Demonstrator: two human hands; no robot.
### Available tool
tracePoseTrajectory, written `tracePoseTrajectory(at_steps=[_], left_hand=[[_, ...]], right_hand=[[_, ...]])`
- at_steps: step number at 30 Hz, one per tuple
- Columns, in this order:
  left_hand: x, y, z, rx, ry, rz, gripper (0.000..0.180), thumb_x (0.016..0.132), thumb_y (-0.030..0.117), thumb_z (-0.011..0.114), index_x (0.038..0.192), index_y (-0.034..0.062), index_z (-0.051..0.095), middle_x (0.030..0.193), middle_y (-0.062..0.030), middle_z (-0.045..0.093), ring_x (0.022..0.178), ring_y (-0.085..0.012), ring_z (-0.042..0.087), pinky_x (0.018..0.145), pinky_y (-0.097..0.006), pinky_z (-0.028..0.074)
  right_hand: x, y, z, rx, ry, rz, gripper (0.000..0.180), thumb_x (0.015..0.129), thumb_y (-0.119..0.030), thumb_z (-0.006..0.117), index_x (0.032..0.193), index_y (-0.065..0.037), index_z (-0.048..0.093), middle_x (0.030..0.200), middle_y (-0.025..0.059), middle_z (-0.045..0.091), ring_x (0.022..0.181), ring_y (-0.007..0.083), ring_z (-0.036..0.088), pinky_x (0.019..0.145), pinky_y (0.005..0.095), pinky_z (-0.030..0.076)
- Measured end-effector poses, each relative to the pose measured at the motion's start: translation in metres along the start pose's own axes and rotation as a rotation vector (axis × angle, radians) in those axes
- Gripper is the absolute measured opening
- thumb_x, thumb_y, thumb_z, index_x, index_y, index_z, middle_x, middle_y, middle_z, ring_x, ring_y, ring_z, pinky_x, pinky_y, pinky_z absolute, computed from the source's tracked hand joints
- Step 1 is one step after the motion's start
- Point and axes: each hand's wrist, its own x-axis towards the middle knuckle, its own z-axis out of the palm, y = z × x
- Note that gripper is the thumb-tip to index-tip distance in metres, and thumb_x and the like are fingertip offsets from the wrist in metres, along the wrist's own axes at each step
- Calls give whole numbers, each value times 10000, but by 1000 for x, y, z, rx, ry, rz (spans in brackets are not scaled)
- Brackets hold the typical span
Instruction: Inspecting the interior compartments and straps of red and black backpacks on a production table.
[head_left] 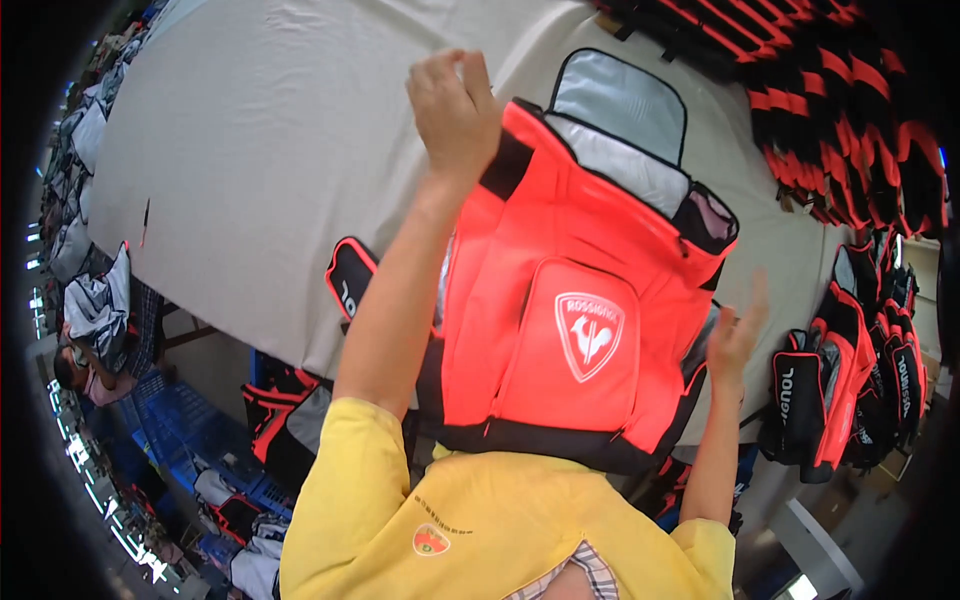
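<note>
A red and black backpack point(570, 300) lies on the table before me, with a pale emblem on its front pocket. Its grey-lined top flap point(618, 105) is folded back, so the pale lining at the mouth shows. By the upper left corner of the bag is my left hand point(455, 118), its fingers curled in; what they hold, if anything, is hidden. Along the bag's right side my right hand point(735, 340) is open, one finger stretched out. A black side piece with red edging point(350, 275) sticks out at the left, partly behind my left forearm.
A pale cloth-covered table point(260, 150) spreads ahead and left. Red and black bags point(840, 110) are piled at the far right, with more bags point(840, 370) hanging or stacked beside the table. Blue crates point(190, 420) and a person point(95, 370) are at the left.
</note>
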Motion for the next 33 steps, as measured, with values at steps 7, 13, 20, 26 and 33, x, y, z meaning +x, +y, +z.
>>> tracePoseTrajectory(at_steps=[7, 13, 20, 26, 33], left_hand=[[-184, 145, -135, -104, -976, 2, 545, 1009, 439, 680, 1480, 169, 624, 1578, -166, 542, 1542, -382, 416, 1213, -730, 262], [-319, 129, -120, -12, -1069, 186, 677, 1020, 597, 588, 1608, 270, 522, 1782, -102, 288, 1675, -393, 106, 1209, -848, 48], [-299, 125, -135, 101, -1062, 272, 645, 1014, 574, 614, 1551, 217, 593, 1741, -125, 370, 1660, -388, 178, 1201, -829, 170], [-264, 149, -230, 245, -937, 181, 522, 1011, 307, 728, 1454, 57, 612, 1621, -221, 463, 1602, -444, 286, 1235, -702, 250], [-282, 121, -299, 179, -628, -496, 815, 1014, 432, 747, 1560, -78, 421, 1623, -359, 388, 1509, -513, 397, 1232, -512, 356]], right_hand=[[-185, -94, 1, -81, -652, 273, 710, 1125, -539, 467, 1674, -97, 381, 1711, 233, 369, 1608, 404, 312, 1293, 582, 223], [-225, -81, 67, -134, -637, 339, 683, 1110, -477, 511, 1686, -138, 369, 1704, 228, 388, 1590, 363, 354, 1286, 596, 203], [-239, -111, 21, 344, -86, 291, 403, 1004, -149, 724, 1350, 46, 652, 1392, 284, 649, 1285, 425, 639, 1056, 449, 540], [-368, -159, -58, 615, -128, 330, 213, 940, -154, 807, 1100, -22, 759, 927, 142, 765, 871, 292, 744, 791, 391, 587], [-458, -159, -29, 1003, -457, 996, 550, 984, -347, 804, 1400, -19, 654, 1121, 118, 787, 1031, 189, 747, 910, 326, 594]])
